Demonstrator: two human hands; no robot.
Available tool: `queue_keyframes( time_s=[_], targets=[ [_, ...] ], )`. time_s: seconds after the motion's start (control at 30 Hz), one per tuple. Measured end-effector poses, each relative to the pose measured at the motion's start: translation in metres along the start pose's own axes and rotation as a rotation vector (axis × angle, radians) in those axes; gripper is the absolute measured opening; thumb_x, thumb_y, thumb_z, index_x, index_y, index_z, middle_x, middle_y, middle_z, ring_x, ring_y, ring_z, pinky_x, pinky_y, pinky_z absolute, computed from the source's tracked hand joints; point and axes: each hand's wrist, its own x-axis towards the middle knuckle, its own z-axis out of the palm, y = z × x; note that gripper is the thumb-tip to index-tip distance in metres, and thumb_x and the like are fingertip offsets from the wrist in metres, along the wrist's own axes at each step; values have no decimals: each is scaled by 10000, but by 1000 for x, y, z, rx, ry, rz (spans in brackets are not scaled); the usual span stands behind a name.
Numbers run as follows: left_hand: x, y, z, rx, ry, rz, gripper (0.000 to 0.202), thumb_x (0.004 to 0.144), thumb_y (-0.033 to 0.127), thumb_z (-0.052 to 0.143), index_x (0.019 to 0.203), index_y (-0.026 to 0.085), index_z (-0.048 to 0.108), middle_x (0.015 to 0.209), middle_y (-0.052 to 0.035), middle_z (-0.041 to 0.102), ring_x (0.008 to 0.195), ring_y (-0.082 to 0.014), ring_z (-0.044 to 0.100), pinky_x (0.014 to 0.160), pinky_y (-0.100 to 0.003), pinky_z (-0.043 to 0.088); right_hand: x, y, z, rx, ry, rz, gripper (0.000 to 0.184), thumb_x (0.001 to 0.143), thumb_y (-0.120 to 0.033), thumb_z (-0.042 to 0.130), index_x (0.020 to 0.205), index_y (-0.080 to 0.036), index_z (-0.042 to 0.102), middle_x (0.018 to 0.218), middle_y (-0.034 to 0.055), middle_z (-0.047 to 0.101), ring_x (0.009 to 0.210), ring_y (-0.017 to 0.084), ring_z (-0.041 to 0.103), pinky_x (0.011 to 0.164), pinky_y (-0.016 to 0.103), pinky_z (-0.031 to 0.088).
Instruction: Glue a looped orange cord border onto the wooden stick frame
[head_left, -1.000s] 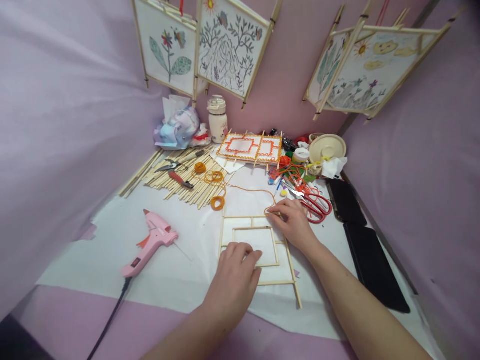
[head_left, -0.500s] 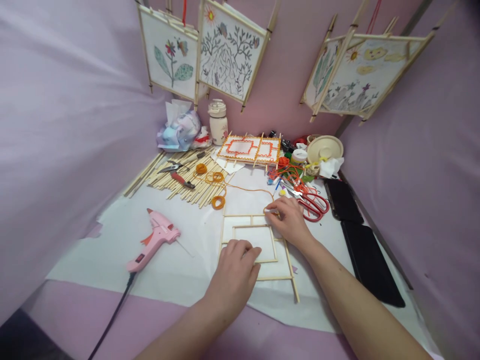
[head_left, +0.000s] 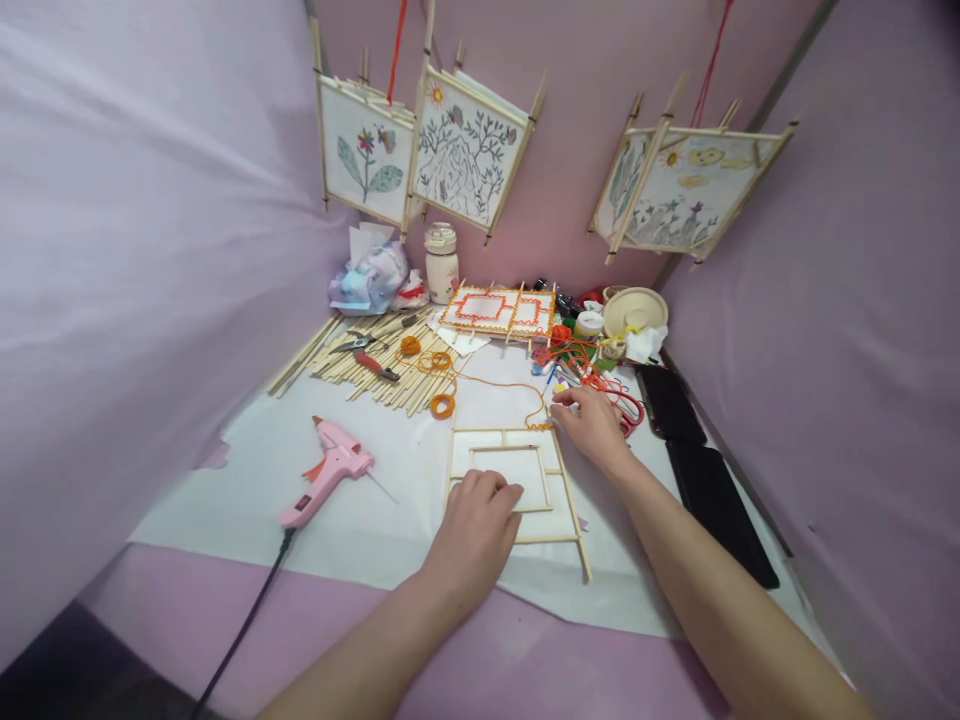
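One stick frame (head_left: pixel 544 480) corner is hidden, apparently behind the left hand (head_left: pixel 476 525).

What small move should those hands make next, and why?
Perhaps the right hand should press the orange string onto the far right corner of the stick frame: small loops lie at that corner, the fingertips are right beside them, and the left hand rests over the frame's near left part.
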Motion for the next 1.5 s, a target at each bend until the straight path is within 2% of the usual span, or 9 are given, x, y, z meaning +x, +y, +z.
queue_keyframes(
  time_s=[0.27,0.43,0.6,0.73,0.97,1.07,1.3,1.4,1.5],
  targets=[
    [-4,-5,7,-75,237,102,263,851,18,447,986,174,610,890,-61,587,861,-221,512,770,-371,435,33,-28,9,-355,-125,30,142,737,-272,616,692,-188,721,942,155,675,1007,345,543,831,505,363],
    [-3,-6,1,-279,346,69,277,799,-9,406,917,183,568,794,-33,565,799,-190,521,718,-317,428,36,-34,20,-359,-114,40,100,720,-166,596,669,-157,682,956,173,659,999,334,553,847,498,358],
    [0,-6,-9,-635,318,-159,234,770,65,482,948,193,560,768,13,540,729,-138,522,695,-269,419,30,-22,16,70,65,-89,157,813,-251,463,753,-187,594,825,75,633,800,211,554,743,353,401],
    [4,-7,-13,-909,304,-236,214,734,125,554,937,186,579,745,24,517,719,-126,505,697,-253,400,24,-10,13,385,93,-52,135,808,-320,467,751,-207,514,716,11,576,660,160,503,649,292,394],
    [11,-9,-22,-1556,176,-383,274,652,156,682,913,146,599,743,29,483,652,-77,437,639,-217,357,13,-1,26,405,54,-87,152,816,-334,480,769,-200,533,726,15,590,675,163,514,677,301,401],
    [12,-11,-23,-1704,130,-423,283,636,135,712,899,135,608,776,17,485,665,-69,438,652,-212,371,11,0,26,403,43,-111,139,819,-311,473,767,-199,536,723,10,586,684,160,525,677,295,400],
    [15,-10,-19,-1597,122,-461,253,626,137,651,874,147,601,803,-10,519,709,-101,485,664,-232,403,12,2,25,456,49,-81,117,773,-293,522,819,-194,565,775,23,631,713,169,568,718,315,438],
    [5,-15,-28,-1270,200,-409,219,696,200,606,912,164,610,801,-12,542,744,-129,517,701,-257,423,12,4,26,488,51,-93,188,761,-281,532,917,-187,582,820,34,656,758,184,599,749,333,458],
    [-16,-34,-47,-747,336,-376,268,786,315,575,1022,190,602,958,-56,604,906,-201,572,815,-332,455,12,6,26,477,43,-122,232,760,-240,528,974,-187,600,844,32,673,778,181,614,785,342,460]
  ],
)
